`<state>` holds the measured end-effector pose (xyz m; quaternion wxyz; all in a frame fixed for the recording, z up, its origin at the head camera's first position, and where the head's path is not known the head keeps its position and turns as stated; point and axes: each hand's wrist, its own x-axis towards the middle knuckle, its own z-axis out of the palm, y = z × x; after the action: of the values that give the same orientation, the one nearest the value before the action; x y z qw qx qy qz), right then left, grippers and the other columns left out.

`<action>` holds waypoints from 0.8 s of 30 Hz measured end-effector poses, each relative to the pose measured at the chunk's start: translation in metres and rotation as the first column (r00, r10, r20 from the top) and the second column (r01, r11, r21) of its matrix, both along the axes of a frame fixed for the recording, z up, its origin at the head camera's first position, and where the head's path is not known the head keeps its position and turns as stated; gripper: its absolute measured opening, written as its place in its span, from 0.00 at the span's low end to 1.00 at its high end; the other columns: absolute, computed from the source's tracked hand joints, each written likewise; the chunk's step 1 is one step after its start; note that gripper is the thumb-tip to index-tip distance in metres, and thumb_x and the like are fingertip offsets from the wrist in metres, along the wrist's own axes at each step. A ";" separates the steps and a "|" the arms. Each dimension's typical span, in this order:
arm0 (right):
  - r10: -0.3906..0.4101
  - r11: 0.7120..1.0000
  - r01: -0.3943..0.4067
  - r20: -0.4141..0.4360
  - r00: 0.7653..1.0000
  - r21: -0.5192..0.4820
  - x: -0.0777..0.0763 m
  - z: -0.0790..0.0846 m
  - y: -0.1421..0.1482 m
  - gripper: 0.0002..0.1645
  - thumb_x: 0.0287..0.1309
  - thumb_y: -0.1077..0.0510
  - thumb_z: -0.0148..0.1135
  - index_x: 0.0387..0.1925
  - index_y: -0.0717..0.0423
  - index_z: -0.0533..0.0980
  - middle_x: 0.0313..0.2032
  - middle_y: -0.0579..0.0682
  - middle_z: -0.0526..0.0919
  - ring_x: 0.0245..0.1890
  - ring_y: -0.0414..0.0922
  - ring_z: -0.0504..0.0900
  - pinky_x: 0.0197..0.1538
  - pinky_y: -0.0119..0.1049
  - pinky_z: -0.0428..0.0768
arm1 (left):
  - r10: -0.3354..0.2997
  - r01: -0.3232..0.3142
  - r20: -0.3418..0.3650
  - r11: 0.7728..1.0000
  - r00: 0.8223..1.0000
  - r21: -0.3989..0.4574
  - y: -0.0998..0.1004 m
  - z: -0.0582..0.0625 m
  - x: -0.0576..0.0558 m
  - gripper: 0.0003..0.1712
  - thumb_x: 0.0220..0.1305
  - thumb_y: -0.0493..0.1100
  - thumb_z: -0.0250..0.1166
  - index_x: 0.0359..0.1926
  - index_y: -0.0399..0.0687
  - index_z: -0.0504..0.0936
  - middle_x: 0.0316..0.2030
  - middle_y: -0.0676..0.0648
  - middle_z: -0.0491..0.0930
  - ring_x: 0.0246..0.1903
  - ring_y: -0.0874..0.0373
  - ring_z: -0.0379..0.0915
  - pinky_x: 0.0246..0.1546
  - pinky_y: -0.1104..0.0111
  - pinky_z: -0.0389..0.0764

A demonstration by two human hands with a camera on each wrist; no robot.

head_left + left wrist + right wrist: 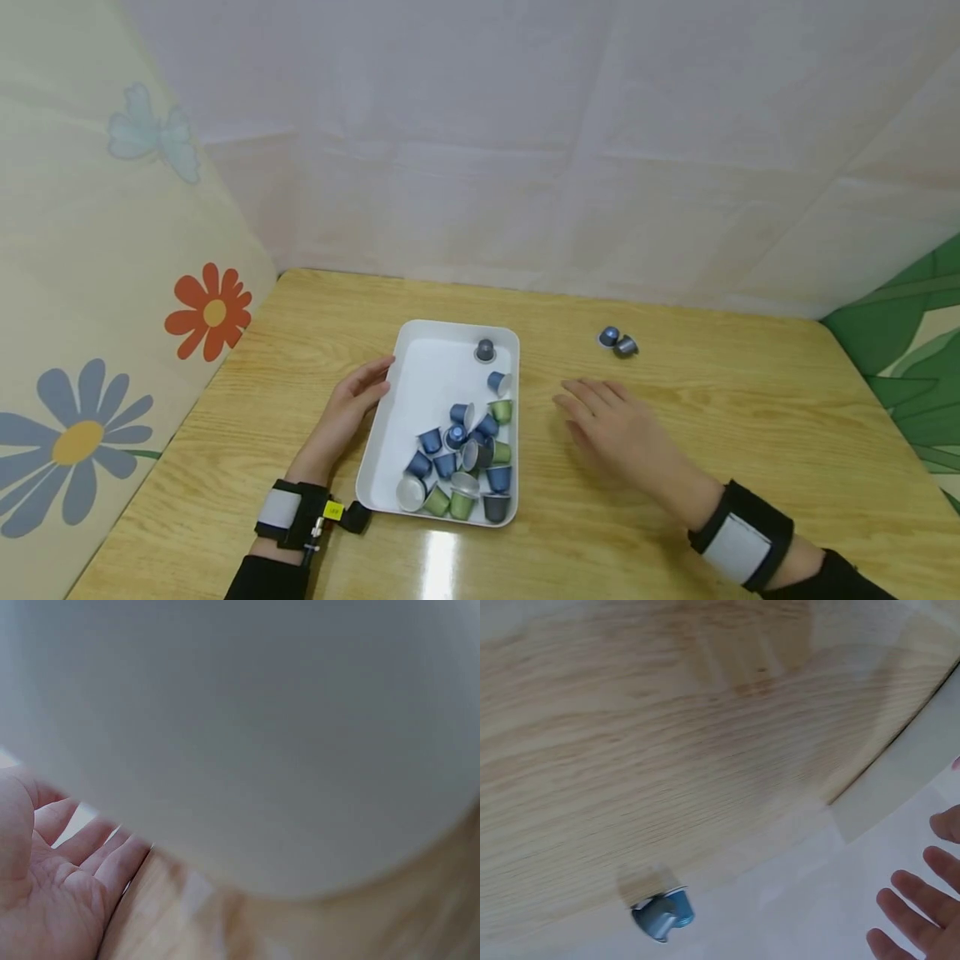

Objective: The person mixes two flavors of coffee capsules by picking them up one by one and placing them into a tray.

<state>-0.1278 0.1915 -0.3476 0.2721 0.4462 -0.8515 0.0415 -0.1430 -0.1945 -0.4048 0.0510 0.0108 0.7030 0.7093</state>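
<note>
A white tray [431, 358] lies on the wooden table, with several coffee capsules in blue, green and grey mostly heaped at its near right. A grey capsule [485, 350] stands apart near its far right corner. My left hand [347, 417] rests with its fingertips against the tray's left rim; in the left wrist view its fingers [90, 844] look nearly straight beside the blurred tray wall. To the right of the tray, my right hand [618, 433] hovers with fingers extended and nothing held. Beyond it, a blue capsule [609, 336] and a dark grey capsule [626, 347] touch each other.
The wooden table [750, 400] ends at a pale cloth backdrop [525, 167]. A flower-printed panel [97, 275] borders the left side, and green leaf print [915, 367] the right. Black straps circle both wrists.
</note>
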 end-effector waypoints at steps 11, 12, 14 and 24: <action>-0.152 0.986 0.146 0.066 0.986 0.078 -0.038 -0.012 0.039 0.33 0.47 0.59 0.75 0.55 0.66 0.74 0.54 0.65 0.78 0.52 0.60 0.77 0.51 0.57 0.77 | -0.004 0.004 0.007 1.000 1.000 0.003 0.000 0.000 0.001 0.27 0.74 0.37 0.55 0.70 0.35 0.66 0.68 0.36 0.65 0.67 0.46 0.62 0.54 0.75 0.74; -0.157 0.985 0.153 0.053 0.986 0.079 -0.042 -0.013 0.042 0.34 0.46 0.59 0.76 0.55 0.66 0.74 0.53 0.66 0.78 0.52 0.60 0.78 0.50 0.56 0.77 | -0.002 0.002 0.008 1.000 1.000 0.006 0.000 0.000 0.001 0.27 0.74 0.37 0.55 0.70 0.35 0.66 0.68 0.37 0.65 0.66 0.46 0.62 0.54 0.75 0.74; -0.178 0.981 0.174 0.035 0.983 0.090 -0.049 -0.014 0.048 0.35 0.46 0.59 0.76 0.55 0.67 0.74 0.52 0.65 0.79 0.51 0.60 0.79 0.48 0.56 0.78 | 0.002 -0.002 0.013 1.000 1.000 0.007 0.000 0.000 0.001 0.26 0.74 0.36 0.55 0.70 0.36 0.66 0.68 0.37 0.66 0.66 0.46 0.62 0.54 0.75 0.74; -0.379 0.922 0.353 0.190 0.906 0.157 -0.072 -0.023 0.062 0.35 0.62 0.53 0.64 0.62 0.71 0.67 0.59 0.68 0.73 0.58 0.62 0.73 0.55 0.60 0.74 | 0.002 -0.001 0.003 1.000 1.000 -0.010 0.000 0.001 0.001 0.26 0.74 0.37 0.55 0.70 0.36 0.66 0.69 0.38 0.65 0.67 0.46 0.62 0.54 0.75 0.73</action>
<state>-0.1995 0.2537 -0.3710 0.1533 0.2865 -0.9456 -0.0128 -0.1420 -0.1949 -0.4043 0.0516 0.0089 0.7065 0.7057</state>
